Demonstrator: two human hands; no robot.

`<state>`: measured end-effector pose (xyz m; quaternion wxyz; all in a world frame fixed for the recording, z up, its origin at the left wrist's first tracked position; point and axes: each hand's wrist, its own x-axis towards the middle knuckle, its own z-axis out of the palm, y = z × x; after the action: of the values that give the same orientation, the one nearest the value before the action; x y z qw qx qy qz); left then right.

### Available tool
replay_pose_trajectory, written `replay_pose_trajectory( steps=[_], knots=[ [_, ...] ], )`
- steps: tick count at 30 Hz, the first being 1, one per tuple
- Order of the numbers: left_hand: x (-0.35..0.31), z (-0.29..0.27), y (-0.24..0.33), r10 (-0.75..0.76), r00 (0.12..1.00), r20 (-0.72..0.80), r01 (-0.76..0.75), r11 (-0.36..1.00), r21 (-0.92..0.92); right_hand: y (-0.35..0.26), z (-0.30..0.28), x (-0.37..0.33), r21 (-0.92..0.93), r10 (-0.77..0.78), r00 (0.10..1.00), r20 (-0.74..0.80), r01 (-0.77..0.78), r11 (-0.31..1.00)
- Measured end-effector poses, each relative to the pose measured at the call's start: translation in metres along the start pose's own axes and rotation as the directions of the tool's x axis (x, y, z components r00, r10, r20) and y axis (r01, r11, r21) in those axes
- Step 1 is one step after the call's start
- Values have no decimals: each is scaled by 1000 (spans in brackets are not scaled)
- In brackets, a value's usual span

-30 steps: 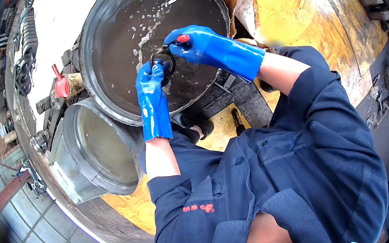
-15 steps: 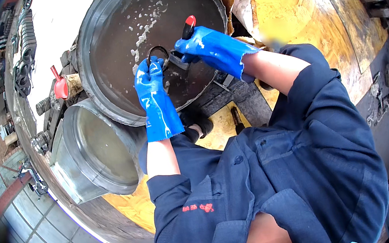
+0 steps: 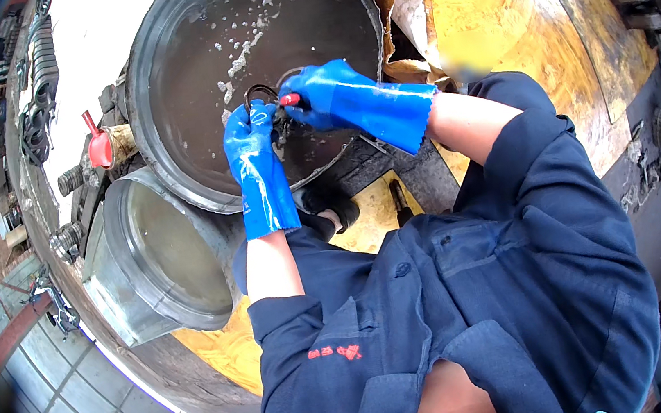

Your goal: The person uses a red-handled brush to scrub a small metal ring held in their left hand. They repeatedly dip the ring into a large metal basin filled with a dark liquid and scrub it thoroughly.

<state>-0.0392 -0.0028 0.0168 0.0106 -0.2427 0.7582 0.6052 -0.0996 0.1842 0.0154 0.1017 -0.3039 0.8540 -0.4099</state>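
Left hand (image 3: pixel 250 138) grips a dark ring (image 3: pixel 259 87) — right hand (image 3: pixel 327 95) clasps a red-tipped tool (image 3: pixel 290 99) — over a tub (image 3: pixel 143 106).

A dark, thin ring (image 3: pixel 257 88) is held over murky water (image 3: pixel 187 84), beside a red-ended tool (image 3: pixel 290 100).

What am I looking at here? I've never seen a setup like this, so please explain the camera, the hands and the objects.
There is no machine: a person wearing blue gloves is working by hand. A wide fisheye camera on their head looks down, so straight edges bend near the rim.

The left hand holds a dark ring. The right hand grips a red-tipped tool close to it; its working end is hard to see.

Below them is a large round tub of murky brown liquid. Beside it are a smaller metal bucket, also holding liquid, and a red object.
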Motion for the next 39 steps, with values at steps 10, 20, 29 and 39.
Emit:
replay_pose_trajectory(
  steps=[10,20,29,39],
  knots=[
    [-6,-2,7,9,1000,11,-9,999,51,7,1,4,-116,-85,970,226,114,987],
    [-6,-10,3,-67,998,5,66,997,24,18,-6,8,93,397,916,62,-401,911],
    [-1,6,-13,321,947,6,-274,801,533,3,-2,9,321,404,907,115,-419,849],
    [11,-1,1,152,977,-152,-171,977,-124,15,-39,8,422,531,786,318,-619,663]
  ],
)
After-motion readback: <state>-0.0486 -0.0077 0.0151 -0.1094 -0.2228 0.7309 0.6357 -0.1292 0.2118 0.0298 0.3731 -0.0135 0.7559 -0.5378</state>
